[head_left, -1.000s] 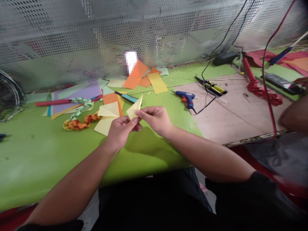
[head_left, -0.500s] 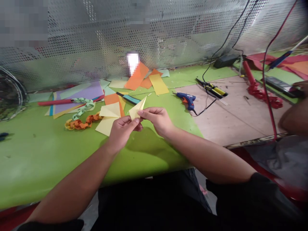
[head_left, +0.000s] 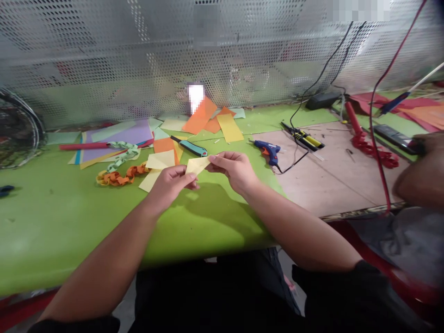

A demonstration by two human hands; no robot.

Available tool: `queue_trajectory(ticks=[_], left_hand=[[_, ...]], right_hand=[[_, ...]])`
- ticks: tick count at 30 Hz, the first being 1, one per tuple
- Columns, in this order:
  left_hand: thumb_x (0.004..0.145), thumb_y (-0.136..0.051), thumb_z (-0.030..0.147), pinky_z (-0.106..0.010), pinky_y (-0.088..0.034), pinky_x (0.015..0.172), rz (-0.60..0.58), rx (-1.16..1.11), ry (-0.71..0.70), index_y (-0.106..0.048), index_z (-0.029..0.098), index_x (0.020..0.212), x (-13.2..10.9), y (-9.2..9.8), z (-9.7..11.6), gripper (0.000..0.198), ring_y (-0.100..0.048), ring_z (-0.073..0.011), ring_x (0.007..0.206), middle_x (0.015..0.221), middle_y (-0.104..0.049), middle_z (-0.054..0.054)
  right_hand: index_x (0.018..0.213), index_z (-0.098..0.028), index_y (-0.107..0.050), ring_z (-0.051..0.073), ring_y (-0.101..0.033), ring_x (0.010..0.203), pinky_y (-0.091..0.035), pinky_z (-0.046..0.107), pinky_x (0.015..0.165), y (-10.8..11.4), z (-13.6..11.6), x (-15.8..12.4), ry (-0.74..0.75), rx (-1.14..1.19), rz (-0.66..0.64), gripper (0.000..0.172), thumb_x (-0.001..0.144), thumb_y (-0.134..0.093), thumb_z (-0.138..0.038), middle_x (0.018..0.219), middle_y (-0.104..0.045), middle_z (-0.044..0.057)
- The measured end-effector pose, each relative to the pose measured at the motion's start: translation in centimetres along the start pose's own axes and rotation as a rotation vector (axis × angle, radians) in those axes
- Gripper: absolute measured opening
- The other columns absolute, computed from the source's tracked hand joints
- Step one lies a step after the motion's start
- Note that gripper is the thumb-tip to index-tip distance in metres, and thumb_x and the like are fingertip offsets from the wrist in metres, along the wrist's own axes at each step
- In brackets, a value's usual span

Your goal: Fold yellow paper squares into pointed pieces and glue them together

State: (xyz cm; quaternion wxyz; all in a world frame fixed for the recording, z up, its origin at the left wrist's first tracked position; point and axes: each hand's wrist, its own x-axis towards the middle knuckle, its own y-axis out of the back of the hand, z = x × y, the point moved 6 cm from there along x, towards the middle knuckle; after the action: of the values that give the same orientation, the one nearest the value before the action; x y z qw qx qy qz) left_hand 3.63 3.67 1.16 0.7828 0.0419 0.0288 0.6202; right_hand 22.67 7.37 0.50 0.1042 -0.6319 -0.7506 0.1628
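A small folded piece of pale yellow paper point(head_left: 197, 165) is stretched between my two hands above the green tabletop. My left hand point(head_left: 175, 181) pinches its left end, thumb on top. At its right tip, my right hand point(head_left: 231, 167) grips it between thumb and fingers. Behind the hands lies a teal utility knife point(head_left: 190, 146). More pale yellow paper point(head_left: 160, 160) rests just left of and behind my left hand, partly covered by it. An orange, yellow and green paper chain point(head_left: 120, 175) lies farther left.
A blue glue gun point(head_left: 268, 150) and yellow-black pliers point(head_left: 307, 138) lie to the right, with cables near them. Coloured sheets point(head_left: 121, 130) and orange paper point(head_left: 200, 115) lie by the perforated metal panel point(head_left: 166, 60). Another person's arm point(head_left: 421, 178) reaches in at right.
The paper's point has swung down from upright to the right, and it now lies flatter between my hands. My right hand has shifted its pinch to that tip. The view has moved slightly.
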Motion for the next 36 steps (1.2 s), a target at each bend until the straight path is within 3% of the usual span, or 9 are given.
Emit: queue_trajectory(ticks=[8,13,19,22,25,28,30,33,36], left_hand=[[0.084,-0.081,0.039,-0.032,-0.063,0.069,0.352,-0.165,-0.046,-0.076,0.018,0.082,1.3,2.8,-1.2,0.023,-0.071,-0.0168,0.064,0.072,-0.072,-0.003],[0.086,-0.082,0.051,-0.034,-0.063,0.07,0.203,-0.36,0.009,-0.076,0.016,0.095,1.0,0.0,-1.2,0.037,-0.072,-0.0186,0.072,0.082,-0.075,-0.006],[0.072,-0.095,0.036,-0.029,-0.063,0.07,0.313,-0.393,0.016,-0.075,0.016,0.084,0.5,0.2,-0.9,0.031,-0.067,-0.0131,0.072,0.08,-0.07,0.0],[0.073,-0.093,0.033,-0.026,-0.06,0.066,0.203,-0.439,0.067,-0.073,0.016,0.084,0.7,0.5,-0.7,0.029,-0.068,-0.013,0.067,0.076,-0.071,-0.001],[0.073,-0.091,0.031,-0.027,-0.058,0.056,-0.022,-0.447,0.188,-0.074,0.016,0.083,0.7,0.6,-0.7,0.026,-0.067,-0.0151,0.056,0.067,-0.071,-0.002],[0.073,-0.088,0.03,-0.028,-0.056,0.048,-0.226,-0.433,0.27,-0.074,0.016,0.083,0.3,0.6,-0.6,0.023,-0.065,-0.0166,0.048,0.062,-0.07,-0.003],[0.072,-0.088,0.03,-0.029,-0.057,0.048,-0.317,-0.42,0.289,-0.074,0.016,0.083,0.0,0.4,-0.5,0.022,-0.066,-0.0167,0.047,0.063,-0.071,-0.003],[0.073,-0.089,0.028,-0.029,-0.059,0.051,-0.356,-0.385,0.282,-0.073,0.017,0.082,-0.3,0.0,-0.4,0.021,-0.067,-0.0161,0.049,0.065,-0.071,-0.001],[0.077,-0.088,0.026,-0.026,-0.056,0.049,-0.274,-0.342,0.21,-0.073,0.017,0.082,-0.1,0.2,-0.3,0.019,-0.063,-0.0117,0.046,0.064,-0.069,0.002]], right_hand=[[0.075,-0.015,-0.077,0.015,-0.071,0.069,-0.058,0.029,0.07,-2.3,1.7,-1.3,-0.177,-0.347,-0.388,0.032,0.073,-0.092,-0.043,0.077,-0.079,0.009],[0.077,-0.017,-0.075,0.015,-0.067,0.068,-0.054,0.028,0.067,-2.5,2.3,-0.9,-0.048,-0.364,-0.312,0.035,0.077,-0.087,-0.049,0.078,-0.078,0.007],[0.077,-0.016,-0.073,0.009,-0.045,0.054,-0.032,0.024,0.05,-2.8,1.6,-1.6,0.065,-0.555,-0.297,0.044,0.078,-0.087,-0.058,0.064,-0.064,-0.001],[0.066,-0.016,-0.067,0.008,-0.04,0.051,-0.028,0.026,0.049,-3.2,0.4,-2.5,0.159,-0.713,-0.407,0.051,0.087,-0.079,-0.061,0.056,-0.056,-0.003],[0.064,-0.017,-0.064,0.01,-0.05,0.054,-0.037,0.026,0.053,-3.3,-2.0,-3.5,0.361,-0.781,-0.482,0.052,0.097,-0.072,-0.056,0.058,-0.059,0.0],[0.092,-0.018,-0.074,0.015,-0.068,0.075,-0.055,0.029,0.071,-3.1,-4.4,-4.4,0.587,-0.653,-0.473,0.021,0.096,-0.078,-0.038,0.088,-0.076,0.007],[0.115,-0.019,-0.076,0.016,-0.072,0.084,-0.06,0.031,0.079,-3.6,-4.8,-4.8,0.674,-0.59,-0.549,0.02,0.096,-0.078,-0.026,0.102,-0.079,0.009],[0.119,-0.022,-0.078,0.013,-0.072,0.08,-0.06,0.027,0.074,-4.4,-3.9,-5.0,0.711,-0.578,-0.659,0.022,0.097,-0.075,-0.017,0.095,-0.079,0.006],[0.114,-0.023,-0.081,0.012,-0.072,0.076,-0.058,0.024,0.069,-4.4,-3.1,-4.4,0.703,-0.607,-0.629,0.018,0.099,-0.073,-0.017,0.091,-0.079,0.004]])
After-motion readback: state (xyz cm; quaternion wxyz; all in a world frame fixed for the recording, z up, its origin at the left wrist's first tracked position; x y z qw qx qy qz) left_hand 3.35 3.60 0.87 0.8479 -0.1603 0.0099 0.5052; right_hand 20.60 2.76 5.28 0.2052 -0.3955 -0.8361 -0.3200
